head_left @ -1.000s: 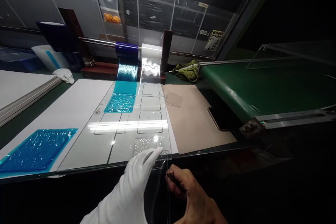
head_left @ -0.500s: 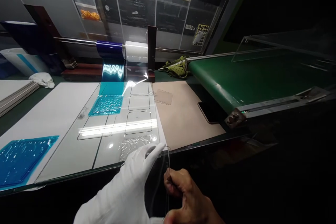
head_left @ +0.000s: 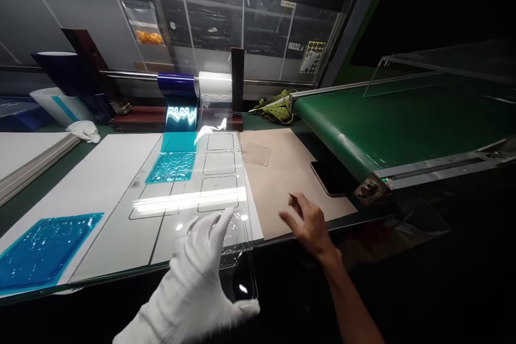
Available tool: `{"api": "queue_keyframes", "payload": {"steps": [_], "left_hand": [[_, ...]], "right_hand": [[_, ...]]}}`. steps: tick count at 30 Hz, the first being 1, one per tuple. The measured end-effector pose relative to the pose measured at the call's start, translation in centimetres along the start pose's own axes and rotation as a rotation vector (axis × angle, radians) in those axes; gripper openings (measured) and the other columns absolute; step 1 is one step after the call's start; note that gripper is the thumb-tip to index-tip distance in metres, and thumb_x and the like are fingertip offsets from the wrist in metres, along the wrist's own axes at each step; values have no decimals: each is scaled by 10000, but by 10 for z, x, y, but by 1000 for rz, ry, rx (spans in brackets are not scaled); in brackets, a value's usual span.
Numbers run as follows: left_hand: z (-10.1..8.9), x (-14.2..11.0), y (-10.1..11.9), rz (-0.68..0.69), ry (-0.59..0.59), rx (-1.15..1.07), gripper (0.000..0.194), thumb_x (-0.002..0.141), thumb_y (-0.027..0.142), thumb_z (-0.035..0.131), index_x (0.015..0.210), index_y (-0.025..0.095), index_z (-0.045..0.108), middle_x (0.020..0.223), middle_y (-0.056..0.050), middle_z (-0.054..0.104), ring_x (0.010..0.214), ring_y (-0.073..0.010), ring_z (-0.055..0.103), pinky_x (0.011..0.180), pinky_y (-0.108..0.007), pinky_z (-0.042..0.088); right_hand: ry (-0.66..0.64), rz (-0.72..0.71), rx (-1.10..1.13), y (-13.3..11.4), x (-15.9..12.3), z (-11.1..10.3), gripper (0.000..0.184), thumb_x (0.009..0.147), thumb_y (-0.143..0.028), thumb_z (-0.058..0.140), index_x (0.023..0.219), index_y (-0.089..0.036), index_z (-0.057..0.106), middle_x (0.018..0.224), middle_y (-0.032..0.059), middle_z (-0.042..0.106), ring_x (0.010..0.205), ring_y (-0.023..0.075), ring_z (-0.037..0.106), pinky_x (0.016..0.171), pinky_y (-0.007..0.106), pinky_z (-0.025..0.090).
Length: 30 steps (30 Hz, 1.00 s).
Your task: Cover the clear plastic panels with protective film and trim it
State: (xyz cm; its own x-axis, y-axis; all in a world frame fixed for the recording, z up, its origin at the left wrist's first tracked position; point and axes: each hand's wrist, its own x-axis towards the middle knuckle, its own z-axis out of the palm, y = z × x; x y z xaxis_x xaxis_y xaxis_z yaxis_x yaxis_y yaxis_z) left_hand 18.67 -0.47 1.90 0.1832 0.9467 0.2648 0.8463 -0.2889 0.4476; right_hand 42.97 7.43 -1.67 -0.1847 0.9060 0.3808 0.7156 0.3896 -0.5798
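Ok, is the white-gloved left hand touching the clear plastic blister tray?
Touching. The head view shows the white-gloved left hand holding the clear plastic blister tray, with the gloved fingers against the tray and the thumb along its lower edge.

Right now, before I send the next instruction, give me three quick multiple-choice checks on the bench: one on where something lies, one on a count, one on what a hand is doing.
1. Where is the small clear sheet?
A. On the green belt
B. On the brown paper
C. On the blue film

2. How many film rolls sit on the steel rod?
A. One
B. Three
C. Two

3. What is the gloved left hand doing?
A. Holding a clear plastic tray
B. Lying flat on the blue film
C. Resting on the green belt

Answers:
1. B, the sheet lies near the paper's far end.
2. C, a blue roll and a white roll sit side by side.
3. A, its fingers and thumb wrap the tray at the bench edge.
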Motion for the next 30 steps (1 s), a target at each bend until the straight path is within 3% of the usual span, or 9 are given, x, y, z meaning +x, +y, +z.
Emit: {"api": "queue_keyframes", "payload": {"steps": [3,5,8,10,14,18,23,28,30], "left_hand": [[-8,-15,-18,-192,-220,-634,1139,552,569,754,1486,283,167,1469,-121,311,1358,-388,270,1089,-605,264],[-10,-25,-32,-273,-379,-1218,1012,679,738,588,1485,256,211,1512,-107,282,1393,-348,251,1132,-552,234],[-4,-32,-47,-304,-456,-1932,1161,636,941,263,1463,125,282,1522,-175,258,1407,-361,219,1152,-555,163],[3,-30,-51,-310,-453,-2202,1330,513,997,229,1432,39,314,1492,-247,276,1397,-403,209,1136,-600,141],[13,-18,-50,-347,-459,-2351,1383,483,999,261,1425,-14,278,1459,-301,288,1382,-433,230,1105,-638,138],[17,-9,-44,-310,-453,-2372,1304,514,993,241,1459,96,212,1466,-257,290,1358,-423,291,1088,-643,141],[29,-1,-43,-218,-387,-2405,1203,565,982,158,1434,153,238,1387,-228,410,1281,-385,417,1042,-602,263],[27,17,-45,-196,-405,-2403,1216,572,979,137,1456,146,196,1420,-228,363,1277,-380,419,1025,-585,290],[20,21,-47,-272,-433,-2377,1220,567,981,166,1447,140,243,1421,-220,371,1286,-378,406,1029,-574,296]], "right_hand": [[-139,-31,-365,36,43,10,249,933,-398,434,1004,-190,550,942,70,636,817,210,621,653,297,449],[-181,-70,-436,49,56,20,266,926,-329,433,1081,-160,567,1024,112,651,915,246,632,730,341,480],[-153,-160,-427,39,57,25,430,909,-368,479,1242,-97,510,1182,179,618,1093,304,578,937,468,440],[-130,-272,-375,11,49,20,597,888,-460,522,1341,-84,425,1296,192,560,1199,315,517,1033,509,378],[-229,-532,-231,-66,29,8,893,806,-595,586,1456,-85,245,1415,184,464,1322,295,413,1133,510,279],[-415,-698,-145,-113,22,17,1082,726,-696,596,1479,-44,171,1442,214,423,1364,314,355,1164,550,175],[-515,-710,-117,-123,29,34,1069,725,-592,649,1490,-40,145,1446,232,410,1361,335,356,1154,582,162],[-461,-678,-190,-125,39,35,1076,662,-505,707,1474,-59,162,1394,220,474,1314,345,416,1147,572,220],[-432,-674,-215,-123,46,35,1073,654,-476,700,1472,-55,148,1375,223,485,1299,353,428,1136,591,234]]}}
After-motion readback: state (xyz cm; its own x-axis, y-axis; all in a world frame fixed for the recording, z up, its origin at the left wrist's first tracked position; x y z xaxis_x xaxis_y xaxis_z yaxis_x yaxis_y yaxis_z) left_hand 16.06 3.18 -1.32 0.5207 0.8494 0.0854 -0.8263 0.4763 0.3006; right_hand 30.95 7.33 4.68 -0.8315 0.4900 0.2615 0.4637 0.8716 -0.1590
